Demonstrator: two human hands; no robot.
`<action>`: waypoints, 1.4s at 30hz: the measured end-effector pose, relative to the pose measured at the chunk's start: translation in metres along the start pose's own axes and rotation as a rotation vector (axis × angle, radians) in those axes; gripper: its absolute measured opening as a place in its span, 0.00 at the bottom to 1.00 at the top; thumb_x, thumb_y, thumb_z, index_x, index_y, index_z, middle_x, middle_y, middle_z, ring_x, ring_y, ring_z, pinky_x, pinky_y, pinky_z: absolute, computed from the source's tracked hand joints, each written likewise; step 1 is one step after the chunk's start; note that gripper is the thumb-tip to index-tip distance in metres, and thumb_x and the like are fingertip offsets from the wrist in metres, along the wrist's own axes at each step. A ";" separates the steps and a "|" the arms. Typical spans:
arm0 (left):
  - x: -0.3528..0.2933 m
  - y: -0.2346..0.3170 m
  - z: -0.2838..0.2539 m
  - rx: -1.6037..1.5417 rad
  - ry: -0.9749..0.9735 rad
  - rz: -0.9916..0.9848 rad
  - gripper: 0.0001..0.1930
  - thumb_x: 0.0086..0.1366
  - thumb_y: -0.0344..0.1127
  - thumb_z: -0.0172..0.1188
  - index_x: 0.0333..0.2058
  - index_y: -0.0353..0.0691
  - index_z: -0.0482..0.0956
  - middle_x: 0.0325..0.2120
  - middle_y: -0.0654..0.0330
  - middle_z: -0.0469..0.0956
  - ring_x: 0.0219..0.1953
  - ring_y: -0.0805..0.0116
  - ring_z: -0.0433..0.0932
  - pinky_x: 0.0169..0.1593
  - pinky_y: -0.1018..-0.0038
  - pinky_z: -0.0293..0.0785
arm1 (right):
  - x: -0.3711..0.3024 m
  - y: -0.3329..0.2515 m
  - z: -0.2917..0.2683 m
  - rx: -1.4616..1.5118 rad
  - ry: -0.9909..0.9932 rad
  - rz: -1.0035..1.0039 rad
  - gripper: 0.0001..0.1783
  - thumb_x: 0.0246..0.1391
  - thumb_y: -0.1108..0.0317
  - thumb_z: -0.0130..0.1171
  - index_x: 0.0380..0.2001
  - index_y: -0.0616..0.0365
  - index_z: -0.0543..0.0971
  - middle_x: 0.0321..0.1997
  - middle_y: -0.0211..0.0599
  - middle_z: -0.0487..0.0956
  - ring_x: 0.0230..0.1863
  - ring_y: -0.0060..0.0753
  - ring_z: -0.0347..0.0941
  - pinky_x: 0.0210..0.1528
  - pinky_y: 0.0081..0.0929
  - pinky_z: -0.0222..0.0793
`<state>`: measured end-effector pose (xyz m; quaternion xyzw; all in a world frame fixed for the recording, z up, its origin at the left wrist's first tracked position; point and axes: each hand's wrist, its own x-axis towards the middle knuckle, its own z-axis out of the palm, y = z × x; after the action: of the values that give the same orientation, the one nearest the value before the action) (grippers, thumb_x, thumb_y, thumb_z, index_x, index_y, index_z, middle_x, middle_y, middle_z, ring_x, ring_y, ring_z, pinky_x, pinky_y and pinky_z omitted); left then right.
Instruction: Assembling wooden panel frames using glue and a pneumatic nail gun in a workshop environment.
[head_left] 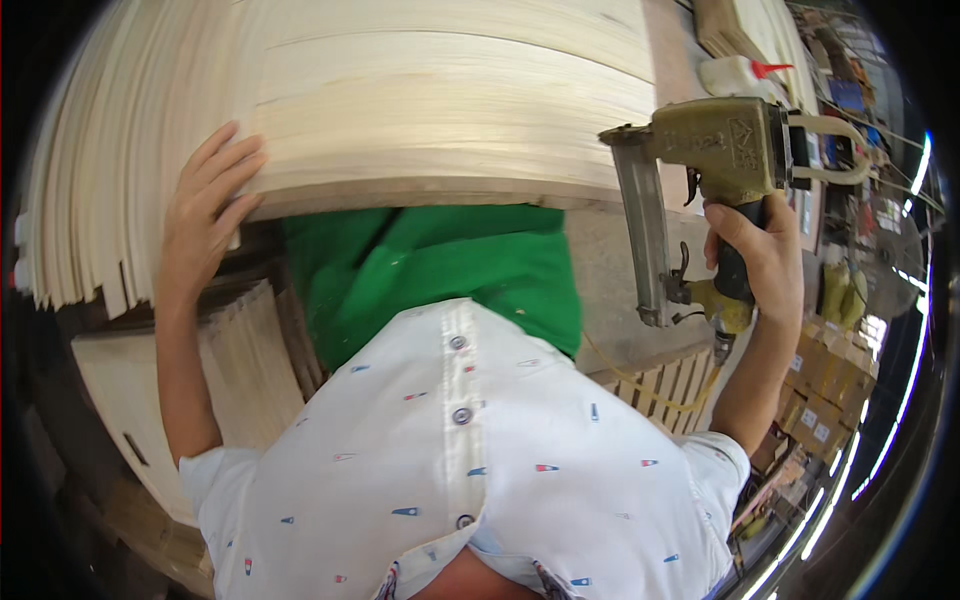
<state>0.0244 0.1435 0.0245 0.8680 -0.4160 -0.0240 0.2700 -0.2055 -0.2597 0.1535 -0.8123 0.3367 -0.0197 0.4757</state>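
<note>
My right hand (757, 250) grips the black handle of a pneumatic nail gun (715, 150), with its long magazine hanging toward me on the left side. A yellow air hose (690, 405) joins the gun near the bottom of its handle. My left hand (213, 205) lies with fingers stretched out on the edge of a stack of thin pale wood boards (130, 150). Beside its fingertips, more pale wood boards (450, 110) cover the work surface in front of me, and the nail gun is at their right end.
A white glue bottle (735, 75) with a red tip lies at the far right, near more stacked boards (755, 25). Below my left arm stand pale panels (150, 390). Slatted wood (660, 390) is low at the right, and cardboard boxes (825, 390) are piled farther right.
</note>
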 end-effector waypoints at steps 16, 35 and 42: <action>0.012 -0.067 -0.020 0.215 0.283 -0.153 0.11 0.57 0.25 0.59 0.40 0.32 0.79 0.44 0.50 0.78 0.49 0.50 0.74 0.53 0.63 0.70 | 0.140 0.202 -0.088 0.462 0.217 0.152 0.13 0.56 0.59 0.60 0.34 0.58 0.75 0.24 0.33 0.74 0.18 0.24 0.69 0.17 0.23 0.67; 0.285 -0.208 -0.007 0.759 0.301 -0.344 0.12 0.58 0.32 0.57 0.40 0.37 0.81 0.43 0.51 0.78 0.49 0.51 0.74 0.51 0.58 0.71 | 0.130 0.211 -0.052 -0.324 0.410 -0.053 0.25 0.60 0.58 0.56 0.49 0.74 0.73 0.40 0.49 0.79 0.45 0.36 0.74 0.50 0.29 0.66; 0.324 -0.208 -0.013 0.785 0.158 -0.534 0.11 0.61 0.31 0.54 0.39 0.35 0.81 0.42 0.47 0.80 0.47 0.47 0.78 0.49 0.57 0.76 | 0.082 0.201 -0.041 -0.230 0.557 -0.037 0.24 0.61 0.64 0.56 0.55 0.70 0.70 0.53 0.50 0.75 0.53 0.38 0.72 0.56 0.31 0.66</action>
<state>0.3868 0.0165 -0.0068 0.9800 -0.1343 0.1325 -0.0631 -0.2623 -0.4015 -0.0058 -0.8302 0.4395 -0.2121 0.2696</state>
